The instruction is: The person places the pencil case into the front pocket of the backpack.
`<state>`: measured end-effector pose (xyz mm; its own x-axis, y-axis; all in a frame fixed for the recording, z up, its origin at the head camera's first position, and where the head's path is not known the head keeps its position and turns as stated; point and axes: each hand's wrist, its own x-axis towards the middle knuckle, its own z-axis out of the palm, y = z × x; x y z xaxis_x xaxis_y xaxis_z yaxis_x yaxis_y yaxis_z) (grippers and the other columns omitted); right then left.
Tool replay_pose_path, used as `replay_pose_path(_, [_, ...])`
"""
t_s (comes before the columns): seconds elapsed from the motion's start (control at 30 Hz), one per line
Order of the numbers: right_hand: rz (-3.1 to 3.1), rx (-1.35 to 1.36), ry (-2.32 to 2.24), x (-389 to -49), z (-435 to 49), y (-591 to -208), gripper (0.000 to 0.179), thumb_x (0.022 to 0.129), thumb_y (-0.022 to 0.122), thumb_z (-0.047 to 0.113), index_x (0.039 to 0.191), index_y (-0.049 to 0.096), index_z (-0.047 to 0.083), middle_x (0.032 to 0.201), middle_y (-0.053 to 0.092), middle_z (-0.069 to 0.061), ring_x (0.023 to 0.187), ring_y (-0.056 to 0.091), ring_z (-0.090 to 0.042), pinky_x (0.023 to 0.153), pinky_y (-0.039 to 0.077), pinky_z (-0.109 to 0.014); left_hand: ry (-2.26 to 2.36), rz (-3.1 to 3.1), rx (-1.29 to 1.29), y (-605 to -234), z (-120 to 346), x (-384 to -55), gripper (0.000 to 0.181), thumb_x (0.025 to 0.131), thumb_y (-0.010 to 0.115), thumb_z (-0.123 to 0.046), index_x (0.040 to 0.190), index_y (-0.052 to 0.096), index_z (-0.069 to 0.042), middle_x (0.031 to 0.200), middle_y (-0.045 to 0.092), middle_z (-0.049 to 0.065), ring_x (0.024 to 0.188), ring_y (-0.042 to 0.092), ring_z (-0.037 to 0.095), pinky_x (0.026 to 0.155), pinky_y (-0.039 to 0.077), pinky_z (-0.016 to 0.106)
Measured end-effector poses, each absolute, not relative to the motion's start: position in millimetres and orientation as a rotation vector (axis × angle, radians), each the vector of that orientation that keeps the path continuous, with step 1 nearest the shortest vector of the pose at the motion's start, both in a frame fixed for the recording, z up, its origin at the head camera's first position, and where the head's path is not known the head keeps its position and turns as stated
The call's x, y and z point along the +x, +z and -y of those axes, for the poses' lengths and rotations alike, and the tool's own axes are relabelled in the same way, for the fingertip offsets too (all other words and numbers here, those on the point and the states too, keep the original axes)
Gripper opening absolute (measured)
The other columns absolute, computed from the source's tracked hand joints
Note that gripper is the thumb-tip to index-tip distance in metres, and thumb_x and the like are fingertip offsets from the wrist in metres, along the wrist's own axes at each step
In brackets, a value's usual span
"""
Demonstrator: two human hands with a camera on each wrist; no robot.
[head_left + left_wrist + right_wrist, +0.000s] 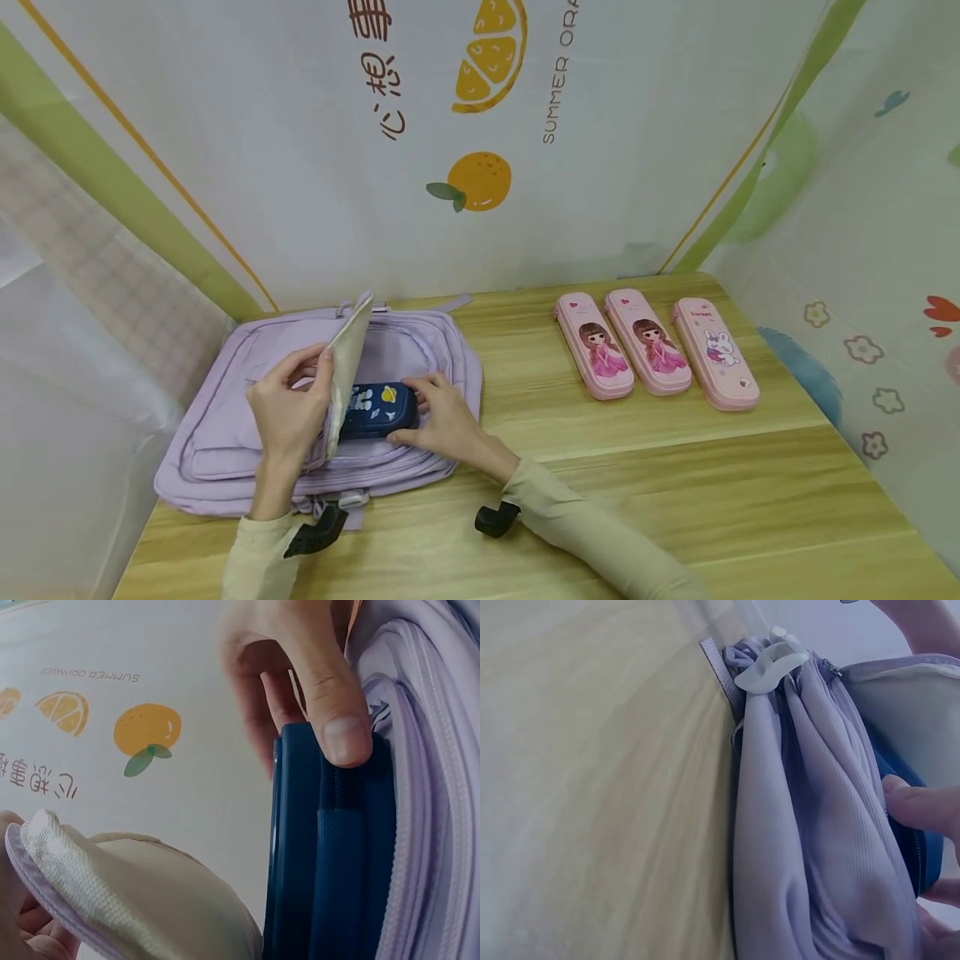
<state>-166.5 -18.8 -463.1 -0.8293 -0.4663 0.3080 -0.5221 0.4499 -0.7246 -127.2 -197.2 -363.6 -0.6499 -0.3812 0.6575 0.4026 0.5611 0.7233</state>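
Note:
A lilac backpack (232, 400) lies flat on the table, its front pocket unzipped. My left hand (292, 408) pinches the edge of the pocket's flap (349, 367) and holds it up, its cream lining showing. With thumb and fingers my right hand (450, 421) grips the end of a dark blue pencil case (378, 408) printed with a yellow planet. The case lies partly inside the pocket, and the raised flap hides its other end in the head view. In the left wrist view my right thumb presses the side of the blue case (300, 847) beside the pocket's zipper (401, 877).
Two pink pencil cases with a doll print (596, 346) (648, 342) and a pink one with a rabbit (717, 354) lie at the right back of the wooden table (600, 492). A printed curtain (315, 208) hangs behind. A white buckle (772, 667) sits on the backpack's side.

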Motion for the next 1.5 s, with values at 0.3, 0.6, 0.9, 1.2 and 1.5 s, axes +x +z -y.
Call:
replay_pose_path(0.3, [2.574, 0.934, 1.572, -167, 22, -459, 0.062, 0.078, 0.079, 0.001, 0.135, 0.055, -0.007, 0.131, 0.059, -0.023, 0.115, 0.067, -0.031, 0.096, 0.055, -0.021, -1.269, 1.926, 0.063, -375, 211, -135, 0.012, 0.087, 0.07, 0.005, 0.095, 0.075, 0.013, 0.071, 0.061, -0.028, 0.059, 0.057, -0.014, 0.058, 0.049, 0.002])
replay_pose_path(0.6, [2.527, 0.861, 1.647, -168, 26, -456, 0.048, 0.083, 0.069, -0.011, 0.13, 0.058, -0.011, 0.132, 0.06, -0.027, 0.117, 0.067, -0.035, 0.096, 0.056, -0.024, -1.377, 1.924, 0.118, -390, 227, -146, 0.015, 0.091, 0.072, -0.006, 0.1, 0.078, 0.005, 0.074, 0.066, -0.029, 0.064, 0.065, -0.011, 0.06, 0.051, 0.004])
replay_pose_path(0.9, [2.509, 0.856, 1.667, -167, 35, -458, 0.045, 0.083, 0.071, -0.011, 0.127, 0.06, -0.012, 0.128, 0.063, -0.028, 0.114, 0.069, -0.035, 0.094, 0.057, -0.024, -1.419, 1.923, 0.145, -391, 227, -146, 0.018, 0.091, 0.072, -0.007, 0.102, 0.077, 0.007, 0.075, 0.066, -0.029, 0.065, 0.065, -0.011, 0.063, 0.051, 0.004])
replay_pose_path(1.2, [2.518, 0.886, 1.636, -168, 24, -456, 0.044, 0.086, 0.07, -0.006, 0.129, 0.058, -0.012, 0.129, 0.063, -0.026, 0.117, 0.067, -0.036, 0.097, 0.056, -0.027, -1.444, 1.922, 0.165, -393, 230, -146, 0.018, 0.091, 0.072, -0.007, 0.103, 0.077, 0.007, 0.076, 0.068, -0.024, 0.066, 0.065, -0.009, 0.063, 0.052, 0.004])
replay_pose_path(1.5, [2.364, 0.947, 1.288, -178, -15, -452, 0.044, 0.084, 0.074, 0.003, 0.124, 0.061, -0.009, 0.12, 0.068, -0.024, 0.108, 0.068, -0.035, 0.094, 0.058, -0.04, -1.438, 1.935, 0.184, -399, 236, -143, 0.016, 0.09, 0.073, -0.006, 0.103, 0.078, 0.004, 0.079, 0.071, -0.019, 0.067, 0.066, -0.009, 0.064, 0.052, 0.005])
